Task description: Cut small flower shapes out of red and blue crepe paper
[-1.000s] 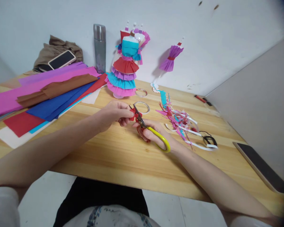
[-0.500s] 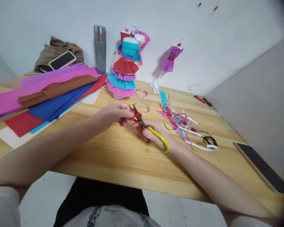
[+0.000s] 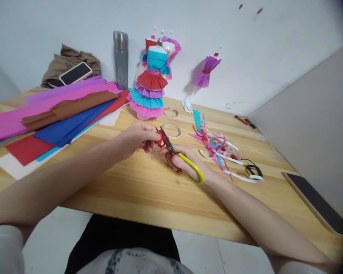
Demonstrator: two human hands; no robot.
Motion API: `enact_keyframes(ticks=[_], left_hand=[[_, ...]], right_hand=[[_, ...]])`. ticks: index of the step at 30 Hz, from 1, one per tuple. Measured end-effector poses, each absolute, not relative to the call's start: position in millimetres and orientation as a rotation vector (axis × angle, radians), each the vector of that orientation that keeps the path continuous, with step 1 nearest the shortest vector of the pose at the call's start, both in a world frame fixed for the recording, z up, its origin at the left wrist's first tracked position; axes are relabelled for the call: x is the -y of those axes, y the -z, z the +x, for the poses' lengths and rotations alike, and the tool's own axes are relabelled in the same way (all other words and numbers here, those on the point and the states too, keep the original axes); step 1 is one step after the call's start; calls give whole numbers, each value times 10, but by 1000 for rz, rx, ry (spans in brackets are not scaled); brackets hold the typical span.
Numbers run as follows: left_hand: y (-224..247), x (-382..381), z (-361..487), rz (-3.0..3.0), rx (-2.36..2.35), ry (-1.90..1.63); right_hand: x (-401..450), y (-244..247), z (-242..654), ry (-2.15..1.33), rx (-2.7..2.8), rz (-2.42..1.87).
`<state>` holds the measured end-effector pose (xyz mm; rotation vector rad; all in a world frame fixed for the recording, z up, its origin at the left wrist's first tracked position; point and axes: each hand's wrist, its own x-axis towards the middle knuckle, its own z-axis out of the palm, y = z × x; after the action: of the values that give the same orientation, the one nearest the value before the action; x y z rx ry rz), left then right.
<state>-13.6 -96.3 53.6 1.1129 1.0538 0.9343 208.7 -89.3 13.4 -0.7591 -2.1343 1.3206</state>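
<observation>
My left hand (image 3: 141, 139) pinches a small piece of red crepe paper (image 3: 160, 138) between thumb and fingers, above the middle of the table. My right hand (image 3: 183, 158) is closed around yellow-handled scissors (image 3: 191, 166), their dark blades slightly parted at the red paper. A red strip also hangs by the fingers of my right hand. Just beyond the hands lies a roll of tape (image 3: 171, 130). Behind it stands a dress form in a tiered paper dress (image 3: 152, 83) of turquoise, red, purple and pink.
Folded crepe paper sheets (image 3: 48, 114) spread over the left side. A grey bottle (image 3: 121, 61) stands at the back. Paper scraps (image 3: 214, 146) lie right of the hands, and a phone (image 3: 317, 203) at the right edge. A small purple dress (image 3: 207, 71) leans near the wall.
The red paper and the scissor blades have shifted very slightly against each other. Both hands stay in almost the same place.
</observation>
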Motion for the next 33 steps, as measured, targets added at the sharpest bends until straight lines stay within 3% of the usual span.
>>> enact_keyframes(ticks=[33], left_hand=[[-574, 939, -138, 1346, -1185, -915]], right_hand=[[856, -34, 2050, -1258, 2112, -798]])
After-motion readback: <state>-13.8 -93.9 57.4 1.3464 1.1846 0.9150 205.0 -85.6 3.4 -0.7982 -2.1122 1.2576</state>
